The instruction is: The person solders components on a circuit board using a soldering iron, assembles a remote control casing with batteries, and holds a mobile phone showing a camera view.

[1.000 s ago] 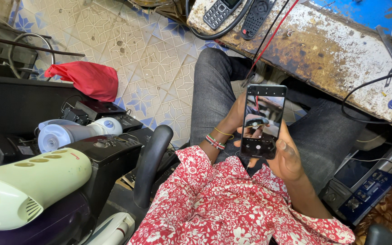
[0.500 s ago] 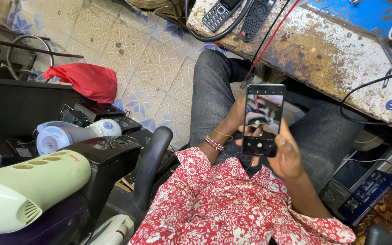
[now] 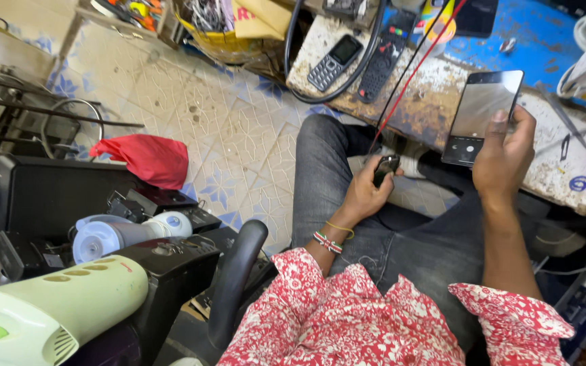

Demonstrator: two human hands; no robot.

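Worn workbench (image 3: 435, 95) carries a keypad phone (image 3: 334, 62) beside a remote control (image 3: 382, 62). Red cloth (image 3: 145, 158) lies on tiled floor (image 3: 225, 122). Pale green appliance (image 3: 49, 315) lower left, near a white blender base (image 3: 127, 234).

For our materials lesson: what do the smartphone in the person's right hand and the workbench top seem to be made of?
Smartphone: the screen looks like glossy glass, since it mirrors pale light; the dark frame could be plastic or metal. The right hand grips it.
Workbench top: probably painted board or metal; the blue coat is worn off to rough, whitish-brown patches.
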